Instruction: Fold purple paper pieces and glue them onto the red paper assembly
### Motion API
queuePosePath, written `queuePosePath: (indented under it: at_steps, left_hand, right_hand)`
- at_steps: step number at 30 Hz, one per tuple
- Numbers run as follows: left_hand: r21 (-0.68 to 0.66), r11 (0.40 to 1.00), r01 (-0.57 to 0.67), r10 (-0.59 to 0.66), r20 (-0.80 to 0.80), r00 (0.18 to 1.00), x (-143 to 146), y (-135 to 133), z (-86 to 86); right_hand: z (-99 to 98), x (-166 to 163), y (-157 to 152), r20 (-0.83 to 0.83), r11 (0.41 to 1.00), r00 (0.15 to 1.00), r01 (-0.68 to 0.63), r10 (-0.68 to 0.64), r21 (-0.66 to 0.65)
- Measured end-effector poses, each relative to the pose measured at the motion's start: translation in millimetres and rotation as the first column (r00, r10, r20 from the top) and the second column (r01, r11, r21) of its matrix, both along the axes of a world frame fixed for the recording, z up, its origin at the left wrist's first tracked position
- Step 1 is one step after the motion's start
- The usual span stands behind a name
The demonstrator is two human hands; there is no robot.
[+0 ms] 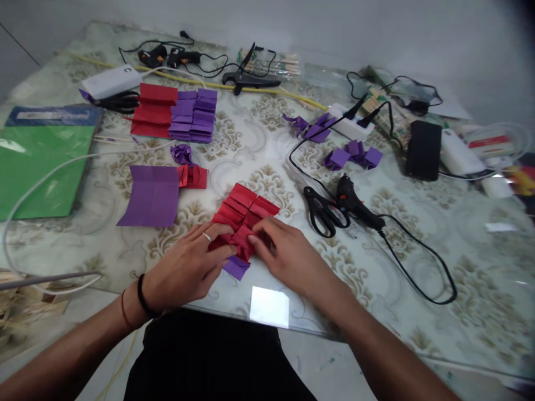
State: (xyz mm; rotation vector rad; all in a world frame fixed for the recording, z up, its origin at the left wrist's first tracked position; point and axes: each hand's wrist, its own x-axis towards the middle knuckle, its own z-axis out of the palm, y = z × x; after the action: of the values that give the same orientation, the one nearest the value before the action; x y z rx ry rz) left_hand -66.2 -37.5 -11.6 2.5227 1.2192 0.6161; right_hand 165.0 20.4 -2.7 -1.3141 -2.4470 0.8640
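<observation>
Pleated red paper point(240, 200) with crisp fold lines lies near the table's front edge. My left hand point(192, 264), wearing a ring, has its fingers closed on the paper's left side. From the right, my right hand point(288, 248) pinches the same red paper between thumb and fingers. A purple paper piece point(237, 268) pokes out below the red folds; how it joins them is hidden by my fingers. To the left are a creased purple sheet point(152, 195) and a small red folded piece point(198, 177). Black-handled scissors point(324, 214) rest to the right.
A black glue gun point(359, 206) with a looping cord lies right of the scissors. Purple folded pieces point(355, 153) sit near a white power strip point(351, 122). Red and purple pleated sheets point(154, 111), a green pack point(42, 167) and black pliers-like cutters point(246, 78) are farther back.
</observation>
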Motion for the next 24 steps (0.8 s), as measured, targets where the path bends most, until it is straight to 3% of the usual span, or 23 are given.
queuePosePath:
  at_steps: [9, 14, 24]
  left_hand:
    - [0.013, 1.000, 0.004, -0.004, -0.009, 1.000, 0, -1, -3.7]
    - [0.009, 1.000, 0.002, -0.002, 0.011, 1.000, -1, -1, -3.8]
    - [0.008, 1.000, -0.004, 0.004, 0.008, 1.000, -2, -6, -6.6]
  right_hand:
    - [19.3, -23, -4, 0.365, 0.958, 0.929, -0.149, 0.051, 0.246]
    - [31.6, -36, 0, 0.441, 0.946, 0.889, -0.241, 0.126, 0.217]
    - [23.0, -45, 0, 0.508, 0.935, 0.850, -0.281, 0.138, 0.217]
